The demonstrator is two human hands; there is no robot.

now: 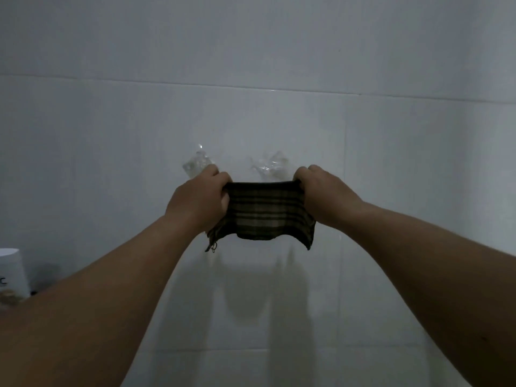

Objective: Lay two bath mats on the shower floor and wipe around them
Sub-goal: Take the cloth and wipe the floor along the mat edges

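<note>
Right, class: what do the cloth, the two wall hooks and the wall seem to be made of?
Cloth: woven fabric, probably cotton; dark checks, frayed threads at a corner, sags between the left hand and right hand.
Hooks: clear plastic, probably; see-through with glints.
Wall: glazed ceramic tile, apparently; smooth, pale, grout lines.

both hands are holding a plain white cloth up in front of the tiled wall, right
Not quite. The cloth is dark and plaid, not plain white. The head view shows the left hand and right hand each gripping an upper corner, holding it stretched in front of the tiled wall, just below two clear wall hooks.
</note>
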